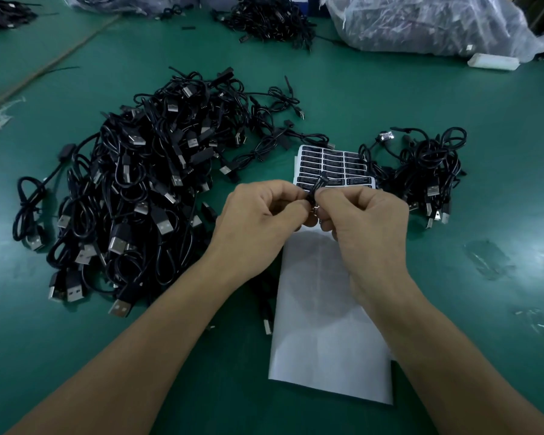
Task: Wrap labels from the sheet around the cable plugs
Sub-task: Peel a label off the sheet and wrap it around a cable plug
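At the far left edge of the green table lies a dark heap of cables, partly cut off by the frame. Nearer, on the left, a big pile of black USB cables spreads wide, with many silver connector ends showing along its near and middle parts. Just right of that pile the left hand is raised above the table, fingers curled, thumb and forefinger pinching a small black plug from its left side. A black label with white print stands up from the plug, tilted to the right, over the far part of the sheet. The sheet lies flat below both hands; its near part is bare white backing, and rows of black labels fill its far end. One cable lies along the sheet's left edge, partly under the left forearm. The right hand meets the left at the plug, fingers curled, thumb and forefinger pinching the plug from its right side; how far the label is wrapped on cannot be told. Right of the sheet, touching its far corner, sits a smaller pile of black cables. Far off in the middle lies another pile, and to its right a big clear plastic bag with dark contents, with a white block just near it on the table
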A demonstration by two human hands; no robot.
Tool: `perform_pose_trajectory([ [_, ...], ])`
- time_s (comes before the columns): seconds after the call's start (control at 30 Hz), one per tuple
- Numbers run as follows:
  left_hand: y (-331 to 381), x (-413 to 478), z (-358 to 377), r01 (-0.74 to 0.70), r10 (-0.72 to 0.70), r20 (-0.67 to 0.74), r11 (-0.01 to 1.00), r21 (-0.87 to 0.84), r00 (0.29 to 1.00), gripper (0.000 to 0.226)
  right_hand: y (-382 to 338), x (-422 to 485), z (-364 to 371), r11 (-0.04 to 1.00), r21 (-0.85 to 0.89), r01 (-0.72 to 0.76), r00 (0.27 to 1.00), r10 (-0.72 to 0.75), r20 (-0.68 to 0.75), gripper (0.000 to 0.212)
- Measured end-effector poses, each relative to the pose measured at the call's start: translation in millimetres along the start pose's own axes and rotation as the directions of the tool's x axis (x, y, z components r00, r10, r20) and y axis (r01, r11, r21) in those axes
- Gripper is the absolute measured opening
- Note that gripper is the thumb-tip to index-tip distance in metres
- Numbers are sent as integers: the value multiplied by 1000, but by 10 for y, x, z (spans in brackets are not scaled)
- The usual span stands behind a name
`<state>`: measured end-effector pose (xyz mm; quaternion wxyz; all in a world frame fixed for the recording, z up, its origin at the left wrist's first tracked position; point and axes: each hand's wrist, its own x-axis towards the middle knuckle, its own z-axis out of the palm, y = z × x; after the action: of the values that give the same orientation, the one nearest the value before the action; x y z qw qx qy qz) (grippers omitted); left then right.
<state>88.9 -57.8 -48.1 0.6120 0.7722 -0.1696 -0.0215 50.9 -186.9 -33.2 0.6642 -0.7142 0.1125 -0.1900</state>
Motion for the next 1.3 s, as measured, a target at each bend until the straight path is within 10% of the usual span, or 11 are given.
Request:
perform_pose_trajectory([
  [1.3, -56, 15, -8, -78, 82, 40, 993, -89, 996, 15, -72, -2, 7, 983, 162, -87, 995, 94, -36, 26],
])
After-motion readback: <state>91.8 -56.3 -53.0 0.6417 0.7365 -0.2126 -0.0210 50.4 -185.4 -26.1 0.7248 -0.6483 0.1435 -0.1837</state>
